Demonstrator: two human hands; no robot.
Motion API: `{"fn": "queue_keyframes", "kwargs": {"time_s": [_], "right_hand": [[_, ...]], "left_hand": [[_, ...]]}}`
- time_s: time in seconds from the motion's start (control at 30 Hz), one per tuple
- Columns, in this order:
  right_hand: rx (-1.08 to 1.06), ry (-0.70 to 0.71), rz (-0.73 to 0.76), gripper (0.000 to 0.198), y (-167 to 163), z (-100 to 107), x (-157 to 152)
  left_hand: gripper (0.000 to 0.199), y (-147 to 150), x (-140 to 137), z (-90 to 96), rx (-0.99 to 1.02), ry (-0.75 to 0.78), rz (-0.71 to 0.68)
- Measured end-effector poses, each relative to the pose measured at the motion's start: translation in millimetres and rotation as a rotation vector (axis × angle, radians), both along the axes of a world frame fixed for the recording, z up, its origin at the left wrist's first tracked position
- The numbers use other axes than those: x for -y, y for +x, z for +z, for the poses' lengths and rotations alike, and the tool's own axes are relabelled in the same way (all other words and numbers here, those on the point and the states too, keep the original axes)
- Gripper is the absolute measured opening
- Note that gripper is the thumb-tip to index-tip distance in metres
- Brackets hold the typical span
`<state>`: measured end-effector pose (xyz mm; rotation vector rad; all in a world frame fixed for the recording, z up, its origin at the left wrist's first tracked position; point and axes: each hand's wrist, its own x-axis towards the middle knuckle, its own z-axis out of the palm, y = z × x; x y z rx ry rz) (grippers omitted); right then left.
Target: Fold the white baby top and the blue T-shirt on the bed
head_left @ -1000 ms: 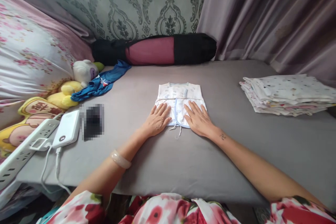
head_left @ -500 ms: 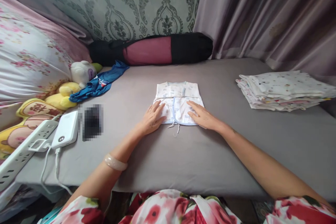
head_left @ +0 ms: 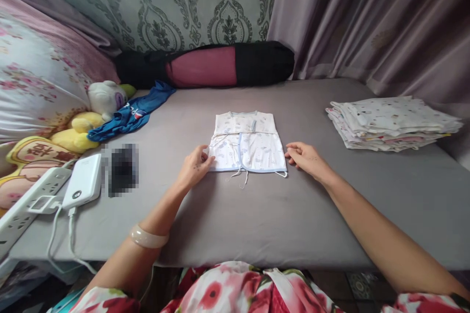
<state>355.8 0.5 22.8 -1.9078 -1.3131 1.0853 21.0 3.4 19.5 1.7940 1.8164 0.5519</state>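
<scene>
A small white baby shirt with a pale print and light-blue trim lies flat, front up, on the grey bed sheet. Its ties trail from the hem toward me. At the shirt's left edge is my left hand, fingers bent, with thumb and forefinger closed on the lower side; the fingertips are partly hidden. Beside the opposite edge rests my right hand, its fingers loosely bent and slightly apart. Nothing shows in it, and its fingertips come very near the cloth.
A stack of folded white printed cloths lies to the right. On the left are a blue garment, plush toys, a power bank and a power strip with cables. A long black-and-maroon bag lines the wall.
Both hands have slid off the shirt's front, outward to its two side edges, and their fingers have curled. The lower part of the shirt now shows fully. The view has shifted slightly.
</scene>
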Motion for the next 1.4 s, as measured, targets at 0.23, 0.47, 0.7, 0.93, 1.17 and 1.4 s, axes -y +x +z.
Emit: {"fn": "queue_keyframes", "kwargs": {"time_s": [0.23, 0.47, 0.7, 0.93, 1.17, 1.4], "right_hand": [[0.067, 0.004, 0.18, 0.032, 0, -4, 10], [0.096, 0.104, 0.336, 0.041, 4, -2, 22], [0.173, 0.139, 0.446, 0.031, 6, 5, 26], [0.198, 0.159, 0.515, 0.042, 8, 14, 23], [0.14, 0.276, 0.321, 0.028, 2, 12, 14], [-0.287, 0.19, 0.099, 0.043, -10, 21, 5]], "left_hand": [[0.054, 2, 6, 8.4, 0.056, -0.091, -0.033], [0.046, -9, 13, 9.8, 0.136, -0.126, -0.208], [0.036, -14, 16, 21.6, 0.232, -0.105, -0.228], [0.036, -13, 15, 15.5, 0.196, 0.037, -0.187], [0.026, -3, 6, 11.6, 0.173, 0.279, -0.078], [0.029, 9, 5, 27.1, 0.479, 0.131, 0.116]]}}
